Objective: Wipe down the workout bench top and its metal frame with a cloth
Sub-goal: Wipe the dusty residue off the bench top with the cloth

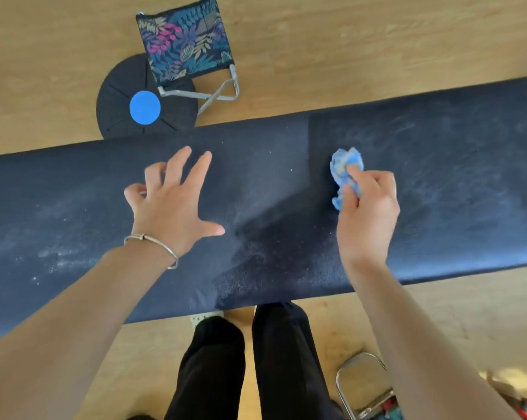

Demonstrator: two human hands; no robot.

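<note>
Both hands were over the bench top (468,192). The left hand (171,204) was spread wide, thumb out, fingers splayed and slightly bent, holding nothing, just left of the pad's middle; whether the fingertips touched the vinyl could not be told. A thin metal bracelet (153,242) sat on that wrist. The right hand (368,213) pinched a crumpled blue cloth (345,174) between thumb and fingers, the wad lying right of centre, nearer the far edge than the near one, beside a seam crossing the pad. Dusty pale smears showed across the dark surface towards both ends, with a darker patch between the hands running to the near edge. Black trousers (213,374) stood against that near edge. Past the far edge, on the wooden floor (347,40), lay a round black balance board (113,95) with a blue centre disc (145,107), and a small folding stool (185,40) with leaf-print fabric overlapped it.
</note>
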